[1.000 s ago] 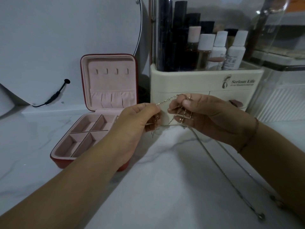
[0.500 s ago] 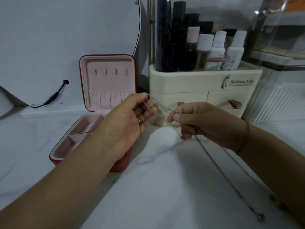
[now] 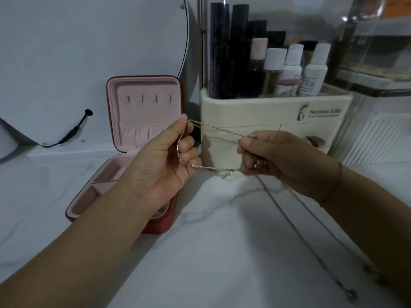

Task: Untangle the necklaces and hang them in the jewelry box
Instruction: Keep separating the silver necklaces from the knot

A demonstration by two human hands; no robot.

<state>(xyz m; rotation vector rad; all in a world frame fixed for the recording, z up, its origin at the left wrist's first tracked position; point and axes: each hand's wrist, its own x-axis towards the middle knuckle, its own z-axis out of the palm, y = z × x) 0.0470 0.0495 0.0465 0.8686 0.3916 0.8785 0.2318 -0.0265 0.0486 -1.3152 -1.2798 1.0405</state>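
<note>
Head view: gold necklace (image 3: pixel 220 129) stretching as an open loop between left hand (image 3: pixel 164 161) and right hand (image 3: pixel 278 161), both pinching it and now drawing apart. Silver necklace (image 3: pixel 289 215) trailing toward the surface's (image 3: pixel 211 252) near right corner. Jewelry box (image 3: pixel 144 112) hooks awaiting; untangling likely progressing.

A white counter (image 3: pixel 222 252) with grey marble veining fills the foreground. At the back stands a cream cosmetics organizer (image 3: pixel 255 112) printed with "Serious Life" (image 3: pixel 324 111) beside a small figure logo. Its front has drawers, one with a brownish pull tab (image 3: pixel 315 140). Tall dark tubes (image 3: pixel 219 52) stand in its top tray at the left, with a pink-capped bottle (image 3: pixel 259 48) and three white-capped bottles (image 3: pixel 293 70) to their right, all behind a clear cover (image 3: pixel 355 30). Left of it leans a round, pale panel (image 3: pixel 89 52) (possibly a mirror) with a black cable (image 3: pixel 71 133) plugged into its lower edge. A clear ribbed container (image 3: pixel 378 134) stands at far right.
</note>
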